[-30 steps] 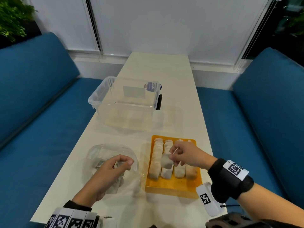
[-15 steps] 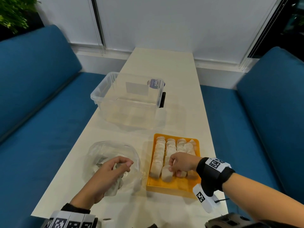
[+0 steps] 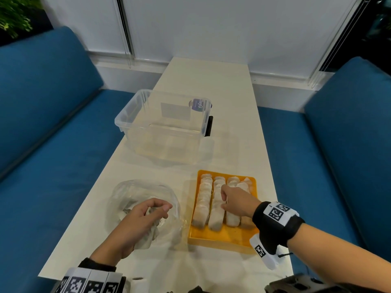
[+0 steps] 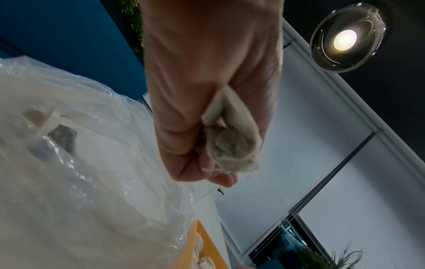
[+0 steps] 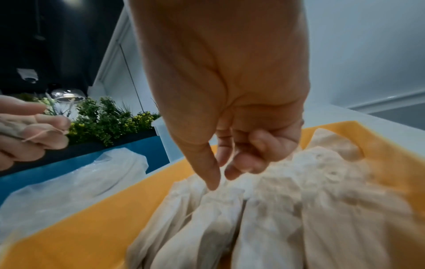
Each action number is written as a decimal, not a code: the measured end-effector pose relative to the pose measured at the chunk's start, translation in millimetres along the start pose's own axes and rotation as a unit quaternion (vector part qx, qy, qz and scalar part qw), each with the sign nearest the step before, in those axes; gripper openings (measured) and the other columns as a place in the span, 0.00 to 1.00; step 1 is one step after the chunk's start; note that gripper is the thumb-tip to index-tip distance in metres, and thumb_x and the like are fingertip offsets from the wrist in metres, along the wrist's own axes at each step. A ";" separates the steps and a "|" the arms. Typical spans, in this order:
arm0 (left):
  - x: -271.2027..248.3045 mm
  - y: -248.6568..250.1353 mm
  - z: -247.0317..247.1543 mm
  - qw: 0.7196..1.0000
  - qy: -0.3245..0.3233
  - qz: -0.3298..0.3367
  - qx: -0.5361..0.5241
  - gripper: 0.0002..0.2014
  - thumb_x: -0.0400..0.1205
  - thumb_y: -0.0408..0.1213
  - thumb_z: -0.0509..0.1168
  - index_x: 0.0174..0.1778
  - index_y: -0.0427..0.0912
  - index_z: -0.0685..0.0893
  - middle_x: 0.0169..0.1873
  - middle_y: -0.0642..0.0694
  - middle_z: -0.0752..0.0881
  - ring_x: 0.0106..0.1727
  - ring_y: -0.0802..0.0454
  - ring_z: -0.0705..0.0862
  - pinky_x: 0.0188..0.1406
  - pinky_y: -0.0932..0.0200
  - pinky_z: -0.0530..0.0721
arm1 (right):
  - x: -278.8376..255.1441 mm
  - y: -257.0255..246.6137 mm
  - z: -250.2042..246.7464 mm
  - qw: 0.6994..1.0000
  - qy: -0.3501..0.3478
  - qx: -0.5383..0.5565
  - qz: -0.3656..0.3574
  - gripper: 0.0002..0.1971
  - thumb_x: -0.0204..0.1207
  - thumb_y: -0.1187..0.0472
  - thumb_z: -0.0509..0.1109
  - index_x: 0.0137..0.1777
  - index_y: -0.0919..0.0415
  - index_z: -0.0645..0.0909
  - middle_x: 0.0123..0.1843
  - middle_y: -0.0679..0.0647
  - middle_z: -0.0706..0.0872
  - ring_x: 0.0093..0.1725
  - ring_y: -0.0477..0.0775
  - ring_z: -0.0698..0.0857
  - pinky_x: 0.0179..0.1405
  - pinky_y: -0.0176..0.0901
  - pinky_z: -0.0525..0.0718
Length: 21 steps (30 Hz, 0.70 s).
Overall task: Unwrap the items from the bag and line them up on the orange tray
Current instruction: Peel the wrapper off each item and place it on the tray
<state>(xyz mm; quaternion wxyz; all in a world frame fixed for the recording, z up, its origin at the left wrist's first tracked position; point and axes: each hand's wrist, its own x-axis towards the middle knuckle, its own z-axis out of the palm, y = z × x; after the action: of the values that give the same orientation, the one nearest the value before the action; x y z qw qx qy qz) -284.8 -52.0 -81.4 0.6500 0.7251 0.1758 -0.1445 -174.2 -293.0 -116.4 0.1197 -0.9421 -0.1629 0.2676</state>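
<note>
Four rows of pale paper tea sachets (image 3: 215, 206) lie long-axis front-to-back on the shallow orange plastic tray (image 3: 222, 238), just right of the crumpled clear plastic bag (image 3: 135, 191). Right hand (image 3: 236, 200), nearer the tray, rests over the second row, thumb and forefinger tips touching a sachet top, nearly pinched. Left hand (image 3: 137, 220), above the bag, clutches one crumpled sachet (image 4: 232, 143).

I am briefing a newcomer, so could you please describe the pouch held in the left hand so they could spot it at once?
On the long white table, look left of the orange tray to the crumpled clear plastic bag. Over it the left hand grips one small greyish-beige pouch. Unlike the pale pouches lined up in the tray, it is crumpled and held in the fist.
</note>
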 end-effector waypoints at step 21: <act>-6.6 14.4 11.1 0.997 -0.035 0.005 -0.071 0.09 0.80 0.40 0.63 0.47 0.41 0.88 0.36 0.46 0.82 0.33 0.51 0.72 0.23 0.64 0.76 | -19.4 -4.1 -4.7 0.985 -0.112 -0.078 -0.102 0.21 0.82 0.62 0.53 0.70 0.45 0.75 0.69 0.53 0.80 0.66 0.55 0.79 0.69 0.48 0.75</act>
<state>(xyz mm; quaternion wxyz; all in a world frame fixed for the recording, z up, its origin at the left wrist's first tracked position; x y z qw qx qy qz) -284.2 -64.8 -67.0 0.7060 0.6727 0.1593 -0.1538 -188.3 -297.1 -102.2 0.0532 -0.8908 -0.2915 0.3446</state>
